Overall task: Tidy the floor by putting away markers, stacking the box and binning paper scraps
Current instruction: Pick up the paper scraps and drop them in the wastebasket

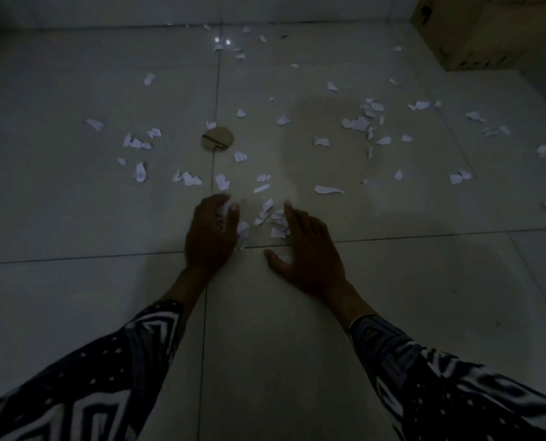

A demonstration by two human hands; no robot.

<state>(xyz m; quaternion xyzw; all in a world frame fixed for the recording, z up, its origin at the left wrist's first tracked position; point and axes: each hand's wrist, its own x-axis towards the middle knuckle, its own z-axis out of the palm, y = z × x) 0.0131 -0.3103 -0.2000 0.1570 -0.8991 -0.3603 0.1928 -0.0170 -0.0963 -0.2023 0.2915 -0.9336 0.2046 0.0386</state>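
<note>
The cardboard box (475, 30) at far right is cut off by the top edge. The left hand (212, 232) hides most of its paper scraps (243, 232). Far scraps (230, 43) blur into glare.

We get one head view only: wide-angle, looking forward and down, close over the tiled floor (106, 218), far wall at top.

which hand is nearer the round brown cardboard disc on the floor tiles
Left. The left hand lies just below the round brown cardboard disc, almost in line with it; the right hand is lower and off to the right.
</note>
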